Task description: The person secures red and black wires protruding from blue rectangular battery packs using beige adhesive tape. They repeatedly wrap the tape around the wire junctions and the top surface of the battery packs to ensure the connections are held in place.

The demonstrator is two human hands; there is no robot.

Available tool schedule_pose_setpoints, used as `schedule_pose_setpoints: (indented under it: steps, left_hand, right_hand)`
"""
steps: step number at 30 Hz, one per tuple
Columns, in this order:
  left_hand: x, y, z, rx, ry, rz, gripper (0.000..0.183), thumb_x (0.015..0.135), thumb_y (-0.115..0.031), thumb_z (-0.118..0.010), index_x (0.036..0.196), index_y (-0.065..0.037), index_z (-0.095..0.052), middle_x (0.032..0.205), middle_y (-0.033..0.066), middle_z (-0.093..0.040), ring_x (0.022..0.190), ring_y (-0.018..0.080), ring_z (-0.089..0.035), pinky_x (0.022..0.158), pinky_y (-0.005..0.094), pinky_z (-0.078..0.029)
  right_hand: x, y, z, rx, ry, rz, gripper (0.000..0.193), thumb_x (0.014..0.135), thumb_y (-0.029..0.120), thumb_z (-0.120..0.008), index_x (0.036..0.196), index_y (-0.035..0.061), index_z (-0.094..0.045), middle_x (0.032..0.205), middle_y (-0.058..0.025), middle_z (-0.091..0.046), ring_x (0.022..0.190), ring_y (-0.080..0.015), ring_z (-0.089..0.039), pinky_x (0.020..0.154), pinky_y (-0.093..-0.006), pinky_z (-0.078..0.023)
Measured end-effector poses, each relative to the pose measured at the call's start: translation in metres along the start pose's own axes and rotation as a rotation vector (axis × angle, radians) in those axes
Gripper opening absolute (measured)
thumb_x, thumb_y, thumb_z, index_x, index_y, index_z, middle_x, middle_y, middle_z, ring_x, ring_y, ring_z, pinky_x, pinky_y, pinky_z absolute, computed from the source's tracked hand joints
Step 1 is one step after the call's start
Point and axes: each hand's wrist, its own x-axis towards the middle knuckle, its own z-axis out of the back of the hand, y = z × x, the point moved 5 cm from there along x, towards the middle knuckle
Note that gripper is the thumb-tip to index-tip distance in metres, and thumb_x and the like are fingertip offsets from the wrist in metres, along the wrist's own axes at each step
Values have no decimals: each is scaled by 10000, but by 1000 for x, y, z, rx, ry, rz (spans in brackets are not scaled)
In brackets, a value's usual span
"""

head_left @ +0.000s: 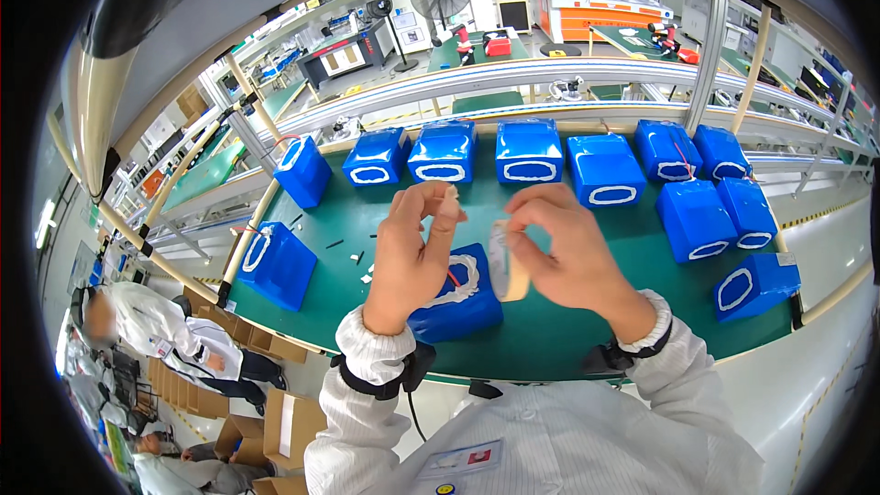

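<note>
My left hand [412, 252] is raised over the bench with thumb and forefinger pinched on a small pale scrap of tape [451, 199]. To its right, my right hand [573, 247] grips a roll of cream masking tape [515, 282], held on edge. Below both hands lies a blue-wrapped block [463, 319], which looks like a battery pack. A rough white ring surrounds an opening on its face, and a short red wire shows there. My left hand and wrist cover part of this block.
Several similar blue blocks [528, 148] line the far edge and right side of the green bench [568, 330]. Another blue block [280, 266] stands at left, near dark and white scraps [356, 258]. Pale rails [160, 261] frame the bench. Co-workers [174, 330] and cardboard boxes [293, 422] are at lower left.
</note>
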Motion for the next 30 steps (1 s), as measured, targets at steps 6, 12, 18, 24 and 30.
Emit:
schedule_pose_setpoints:
  steps: [6,12,18,24,30]
  left_hand:
    - [-8,-7,5,23,16,-48,337,983,-96,-594,1282,27,-499,946,132,-743,849,213,-659,773,335,-510]
    - [-13,-18,5,124,-23,-179,493,962,-49,-599,1391,24,-367,913,138,-759,888,268,-685,802,355,-536]
    - [-23,-16,12,76,-38,-125,300,1014,-135,-573,1256,42,-563,1317,185,-573,920,206,-615,835,348,-512]
    - [-28,-7,14,15,-28,-158,265,1006,-93,-573,1223,58,-581,1429,182,-470,929,220,-606,823,349,-518]
    - [-28,-1,17,3,-33,-214,226,972,-27,-601,1167,88,-608,1552,152,-269,932,252,-596,829,358,-516]
  right_hand:
    - [-29,-47,37,103,107,-367,100,801,-5,-649,888,13,-603,960,-148,-639,848,-344,-606,760,-432,-506]
    - [-88,-113,-3,-329,343,-232,123,834,67,-657,932,0,-628,918,-177,-651,904,-379,-606,772,-436,-496]
    - [-45,-62,-7,-171,237,-194,326,842,124,-718,1138,12,-638,1015,-166,-684,1024,-347,-641,823,-409,-511]
    - [33,7,-5,274,132,96,376,812,140,-784,1150,30,-661,1048,-118,-679,909,-218,-669,801,-330,-533]
    - [51,18,-31,282,184,80,197,826,155,-791,964,41,-710,893,-70,-685,810,-191,-661,689,-310,-520]
